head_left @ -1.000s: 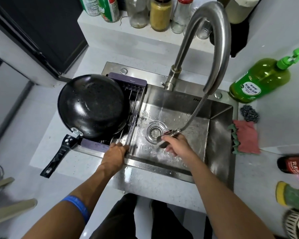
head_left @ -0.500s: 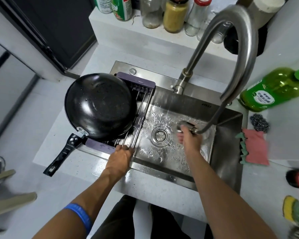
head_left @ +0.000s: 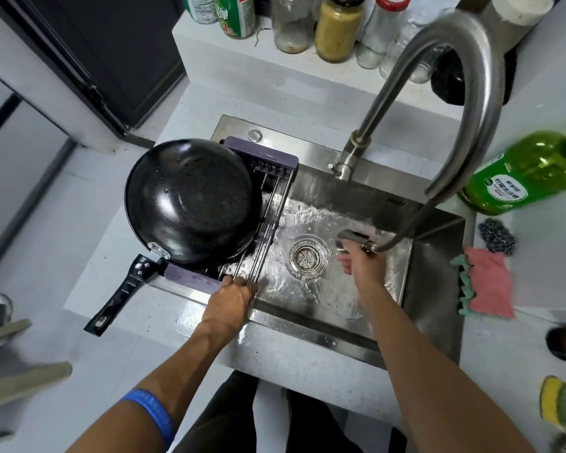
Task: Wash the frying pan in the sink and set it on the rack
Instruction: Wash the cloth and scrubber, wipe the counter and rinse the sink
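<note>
Head cam pretty much says the pan job is done. The frying pan (head_left: 190,201) sits bottom-up on the rack (head_left: 268,204) at centre left of the frame, with water beads on its black underside and its handle (head_left: 118,295) poking out toward the lower left over the counter. So washed and racked, as far as I can judge; I can't see the inside of it, so no idea how clean that side is.

What's going on now looks like cleanup of the sink (head_left: 435,279) itself. The right hand (head_left: 361,266) is down in the basin, just right of the drain (head_left: 307,255), fingers wrapped around the pull-out spray head (head_left: 353,238), which is on its hose out of the faucet (head_left: 455,103). Water is sheeting over the basin floor. It's a bit blurry there, so I can't make out finer finger detail.

The left hand (head_left: 231,295) is at the near end of the rack, fingers curled over the ends of its metal rods, probably steadying it.

My guess at what's left: finish rinsing, shut the water off, seat the sprayer in the spout. Green soap bottle (head_left: 520,178) and pink cloth (head_left: 487,282) sit at the right, untouched.
</note>
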